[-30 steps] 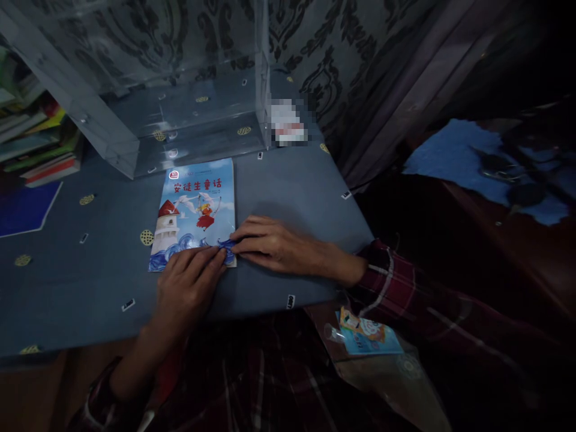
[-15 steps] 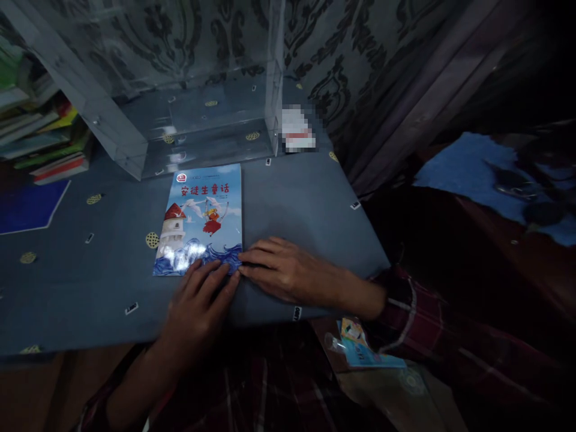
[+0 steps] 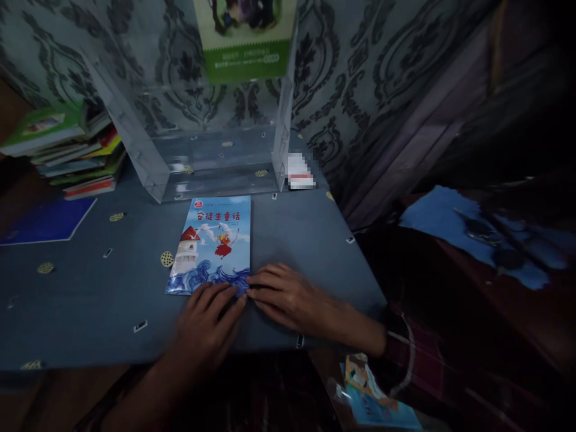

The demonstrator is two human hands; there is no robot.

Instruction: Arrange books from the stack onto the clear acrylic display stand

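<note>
Hands: since the earlier frame, the right hand (image 3: 294, 303) is being lowered along the side of the book (image 3: 218, 243) to its lower right corner, and the left hand (image 3: 207, 324) is being drawn back toward the lower edge; the view is being tilted up, a green book (image 3: 247, 61) now being shown at the top.
Book: it is being kept flat on the table (image 3: 297, 234), cover up, just beyond the left hand and left of the right hand, the near corner being flanked by both.
Left hand: its slightly spread fingers are being rested at the lower edge, the thumb being kept near the right fingertips.
Right hand: its fingers are being held close together, the tips being set at the corner; whether that corner is being pinched cannot be told.
Stand: the clear stand (image 3: 139, 144) is being seen behind the book.
Stack: a stack (image 3: 90, 153) is being seen left of the stand, a blue book (image 3: 54, 223) being laid in front.
Cloth: a blue cloth (image 3: 432, 219) is being spread well apart, to the right.
Booklet: a booklet (image 3: 371, 399) is being partly covered by the right sleeve (image 3: 420, 357).
</note>
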